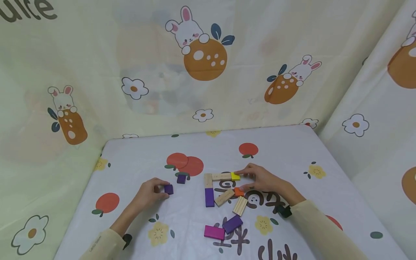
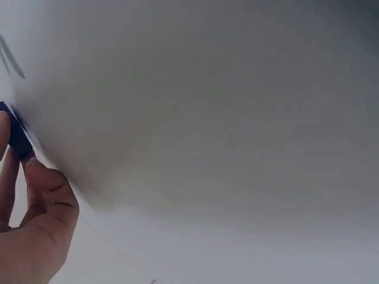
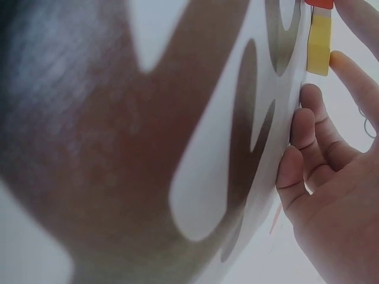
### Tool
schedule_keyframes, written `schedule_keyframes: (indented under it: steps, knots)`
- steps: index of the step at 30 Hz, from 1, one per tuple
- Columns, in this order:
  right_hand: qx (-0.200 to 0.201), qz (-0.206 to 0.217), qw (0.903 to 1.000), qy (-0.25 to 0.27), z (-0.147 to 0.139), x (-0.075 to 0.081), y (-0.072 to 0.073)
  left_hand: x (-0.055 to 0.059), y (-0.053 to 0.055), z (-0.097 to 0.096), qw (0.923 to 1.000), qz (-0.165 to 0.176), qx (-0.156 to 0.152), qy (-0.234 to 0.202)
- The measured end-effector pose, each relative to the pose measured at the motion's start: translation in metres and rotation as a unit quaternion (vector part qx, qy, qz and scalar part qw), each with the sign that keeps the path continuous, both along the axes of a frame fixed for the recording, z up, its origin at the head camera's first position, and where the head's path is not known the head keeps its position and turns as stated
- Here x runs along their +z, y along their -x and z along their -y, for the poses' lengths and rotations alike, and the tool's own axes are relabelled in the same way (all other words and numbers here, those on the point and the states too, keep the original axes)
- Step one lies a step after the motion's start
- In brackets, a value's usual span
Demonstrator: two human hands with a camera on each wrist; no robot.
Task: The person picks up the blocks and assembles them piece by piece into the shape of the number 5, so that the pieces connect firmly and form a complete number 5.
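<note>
My left hand [image 1: 147, 195] pinches a small dark purple cube [image 1: 168, 189] between thumb and fingertips, low over the table; in the left wrist view this block [image 2: 19, 137] looks blue. A second purple cube [image 1: 181, 178] lies just beyond it. On the other side, my right hand [image 1: 262, 179] is spread at the blocks, index fingertip at a yellow cube [image 1: 235, 176] and thumb at an orange cube [image 1: 239, 191]. The yellow cube ends a row with a plain wooden block [image 1: 221, 177]. In the right wrist view, the other fingers [image 3: 303, 127] rest curled near the cloth.
Another wooden block [image 1: 208, 180] and a purple block [image 1: 209, 197] form the left side. Two wooden blocks [image 1: 225, 197] [image 1: 240, 206] lie angled near the orange cube. Closer in are a purple block [image 1: 232, 224] and a pink block [image 1: 214, 232]. A printed cloth [image 1: 130, 159] covers the table.
</note>
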State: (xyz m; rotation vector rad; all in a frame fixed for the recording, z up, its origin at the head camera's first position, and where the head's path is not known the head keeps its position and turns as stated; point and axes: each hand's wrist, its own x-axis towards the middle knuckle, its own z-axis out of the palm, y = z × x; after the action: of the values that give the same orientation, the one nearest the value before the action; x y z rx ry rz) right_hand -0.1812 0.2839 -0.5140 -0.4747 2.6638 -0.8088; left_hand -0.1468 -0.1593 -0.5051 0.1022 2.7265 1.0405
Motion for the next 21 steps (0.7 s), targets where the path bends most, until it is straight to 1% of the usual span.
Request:
schedule_keyframes:
  steps: [4, 6, 8, 11, 15, 18, 21]
  knots:
    - [0.000, 0.002, 1.0000, 0.000, 0.000, -0.001, 0.000, 0.008, -0.004, -0.005, 0.9995, -0.012, -0.025, -0.018]
    - [-0.002, 0.003, 1.0000, -0.001, -0.001, -0.001, 0.000, 0.012, -0.007, -0.009, 0.9984, -0.022, -0.045, -0.026]
    - [0.000, 0.001, 1.0000, -0.001, -0.001, -0.001, 0.001, 0.017, -0.010, -0.012, 0.9963, -0.033, -0.072, -0.035]
    - [0.000, 0.000, 1.0000, -0.001, 0.000, -0.001, 0.001, 0.023, -0.016, -0.018, 0.9913, -0.038, -0.117, -0.046]
    - [-0.002, 0.001, 1.0000, -0.002, 0.000, 0.000, 0.000, 0.025, -0.022, -0.026, 0.9803, -0.035, -0.188, -0.047]
    - [-0.003, 0.002, 1.0000, -0.002, 0.000, 0.000, 0.000, 0.020, -0.026, -0.031, 0.9678, -0.034, -0.246, -0.042]
    - [-0.005, 0.004, 1.0000, -0.002, 0.000, 0.000, 0.000, 0.013, -0.029, -0.037, 0.9575, -0.008, -0.286, -0.037]
